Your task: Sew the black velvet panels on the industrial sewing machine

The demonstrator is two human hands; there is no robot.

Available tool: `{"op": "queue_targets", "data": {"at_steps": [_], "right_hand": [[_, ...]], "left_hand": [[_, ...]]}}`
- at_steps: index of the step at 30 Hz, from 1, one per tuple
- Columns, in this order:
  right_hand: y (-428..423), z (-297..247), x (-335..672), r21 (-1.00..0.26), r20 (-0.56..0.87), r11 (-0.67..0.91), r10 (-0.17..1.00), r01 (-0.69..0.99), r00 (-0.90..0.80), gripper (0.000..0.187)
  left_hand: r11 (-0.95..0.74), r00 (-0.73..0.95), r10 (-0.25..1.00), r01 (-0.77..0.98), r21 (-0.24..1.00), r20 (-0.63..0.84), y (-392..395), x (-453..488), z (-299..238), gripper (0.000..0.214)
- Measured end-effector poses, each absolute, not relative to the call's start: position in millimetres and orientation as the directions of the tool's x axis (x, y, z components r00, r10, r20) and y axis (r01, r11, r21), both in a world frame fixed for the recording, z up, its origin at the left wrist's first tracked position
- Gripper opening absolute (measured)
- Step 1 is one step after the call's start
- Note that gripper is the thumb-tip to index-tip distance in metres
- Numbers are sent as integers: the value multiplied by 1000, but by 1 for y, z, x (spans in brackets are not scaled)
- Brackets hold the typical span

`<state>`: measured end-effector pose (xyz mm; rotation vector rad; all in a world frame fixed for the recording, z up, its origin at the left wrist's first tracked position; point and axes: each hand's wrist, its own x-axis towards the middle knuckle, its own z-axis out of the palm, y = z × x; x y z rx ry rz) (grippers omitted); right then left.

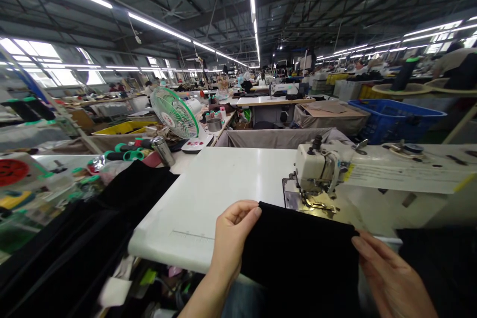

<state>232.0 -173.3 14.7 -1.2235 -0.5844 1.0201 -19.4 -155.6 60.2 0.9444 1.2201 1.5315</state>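
Observation:
A piece of black fabric [301, 258] hangs between my two hands, its top edge stretched nearly straight. My left hand [234, 228] pinches the upper left corner between thumb and fingers, over the front of the white table [208, 179]. At the upper right corner, my right hand [387, 268] is closed on the same edge. Just beyond the cloth stands a sewing machine [316, 169], with its lit needle area right behind the fabric's top edge. The cloth's lower part runs out of view.
Black cloth [122, 208] lies draped at the left, near thread spools [126, 153] and a metal can [163, 151]. A green fan [175, 112] stands behind the table's left corner. A blue basket [395, 119] is at the back right. More black cloth [439, 263] lies at the right.

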Motion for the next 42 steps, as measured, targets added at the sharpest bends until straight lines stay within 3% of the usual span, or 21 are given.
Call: {"op": "queue_targets", "data": {"at_steps": [3, 5, 16, 25, 31, 39, 42], "right_hand": [[-174, 21, 229, -881, -321, -76, 821, -467, 472, 46], [-174, 20, 229, -878, -334, -86, 816, -471, 472, 46], [-174, 11, 233, -923, -242, -59, 856, -380, 456, 44], [-171, 21, 223, -971, 24, 124, 900, -203, 434, 25], [-170, 29, 220, -962, 41, 146, 911, -229, 411, 26], [-165, 23, 221, -955, 29, 150, 907, -258, 421, 29], [-165, 26, 222, -957, 74, 177, 914, -228, 399, 27]], "left_hand": [[-79, -269, 963, -207, 975, 21, -156, -18, 61, 22], [-88, -271, 962, -199, 976, 31, -155, -18, 61, 21], [-114, -284, 957, -156, 981, 66, -153, -20, 55, 19], [-87, -370, 929, -296, 951, -30, -143, -23, 55, 33], [-17, -386, 914, -337, 941, -122, -144, -21, 64, 41], [9, -414, 898, -326, 945, -151, -144, -18, 61, 45], [-9, -395, 913, -268, 963, -101, -142, -27, 63, 44]]}}
